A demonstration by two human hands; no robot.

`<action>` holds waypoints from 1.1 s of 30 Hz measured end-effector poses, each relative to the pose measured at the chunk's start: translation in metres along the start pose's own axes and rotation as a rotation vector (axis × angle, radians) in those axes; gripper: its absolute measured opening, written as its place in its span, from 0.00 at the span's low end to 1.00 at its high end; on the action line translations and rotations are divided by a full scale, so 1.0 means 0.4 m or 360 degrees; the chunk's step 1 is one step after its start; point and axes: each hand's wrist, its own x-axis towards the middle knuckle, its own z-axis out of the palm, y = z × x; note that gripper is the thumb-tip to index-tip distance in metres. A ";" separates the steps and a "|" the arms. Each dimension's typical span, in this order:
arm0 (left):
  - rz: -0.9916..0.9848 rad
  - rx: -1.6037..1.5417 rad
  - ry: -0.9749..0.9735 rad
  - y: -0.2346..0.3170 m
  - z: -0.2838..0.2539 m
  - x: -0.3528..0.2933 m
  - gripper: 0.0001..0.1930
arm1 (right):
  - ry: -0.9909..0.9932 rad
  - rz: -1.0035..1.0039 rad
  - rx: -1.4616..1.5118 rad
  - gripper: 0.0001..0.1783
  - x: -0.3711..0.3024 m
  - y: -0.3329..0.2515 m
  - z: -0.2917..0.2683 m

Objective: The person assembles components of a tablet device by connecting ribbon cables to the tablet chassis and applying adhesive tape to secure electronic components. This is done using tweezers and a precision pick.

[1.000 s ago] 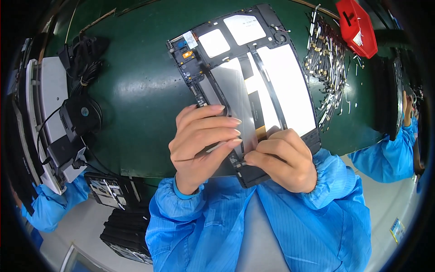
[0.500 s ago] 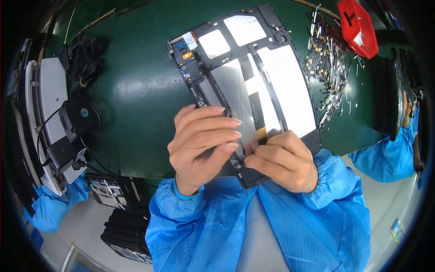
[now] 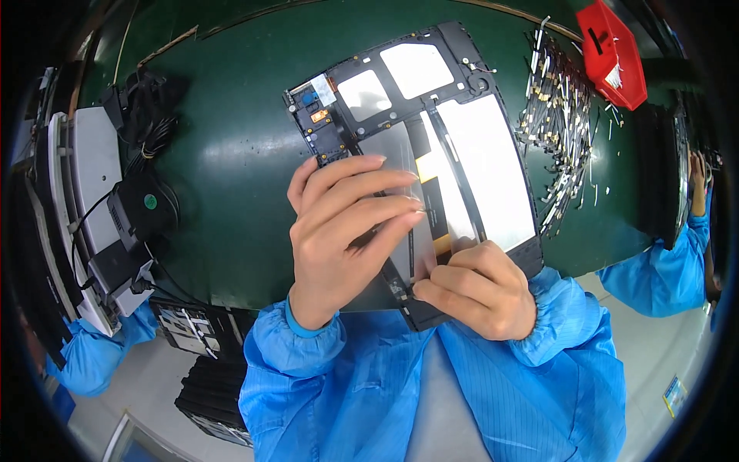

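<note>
An opened tablet point(image 3: 496, 177), with a black frame, pale silvery panels and dark flat cables, rests tilted against the table's near edge before me. My left hand point(image 3: 339, 231) reaches over its left side with the fingers bent. Its thumb and fingertips come together over a thin black flat cable point(image 3: 410, 250), which runs down toward the right hand. My right hand point(image 3: 485, 291) is closed low on the tablet, fingertips pinched at the bottom-left edge; what they grip is hidden. A small orange part point(image 3: 319, 116) shows at the tablet's upper left corner.
A heap of loose flat cables point(image 3: 558, 127) lies to the right, with a red bin point(image 3: 613, 58) beyond. Black adapters with cords point(image 3: 142, 204) lie at left beside a pale panel point(image 3: 96, 177). Stacked dark units point(image 3: 215, 400) stand below left. Co-workers' blue sleeves point(image 3: 662, 269) show at the sides.
My left hand has shifted up and right across the tablet, its thumb closing toward the fingertips. My right hand stays pinched at the lower edge. The whole view has shifted slightly.
</note>
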 end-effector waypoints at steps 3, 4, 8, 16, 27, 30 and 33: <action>-0.0009 -0.0012 0.0000 -0.003 0.002 0.000 0.04 | 0.0000 0.0013 0.0012 0.17 0.001 0.000 0.001; -0.0002 -0.0026 0.0004 -0.005 0.003 -0.001 0.03 | -0.0001 0.0009 0.0014 0.17 0.001 0.000 0.000; 0.0000 -0.0005 0.0002 -0.004 0.002 0.000 0.03 | -0.0044 0.0022 0.0005 0.17 -0.001 -0.001 -0.001; -0.0006 -0.0049 0.0015 -0.008 0.004 0.000 0.04 | -0.0014 0.0032 -0.0072 0.13 0.004 -0.009 -0.005; -0.0017 -0.0054 0.0037 -0.008 0.006 0.000 0.06 | -0.0029 0.0043 -0.0069 0.11 0.007 -0.011 -0.009; -0.0009 -0.0041 0.0032 -0.008 0.004 0.001 0.06 | -0.0038 0.0040 -0.0074 0.11 0.005 -0.010 -0.009; -0.0008 -0.0035 0.0025 -0.006 0.003 0.002 0.05 | -0.0033 0.0051 -0.0063 0.11 0.004 -0.011 -0.007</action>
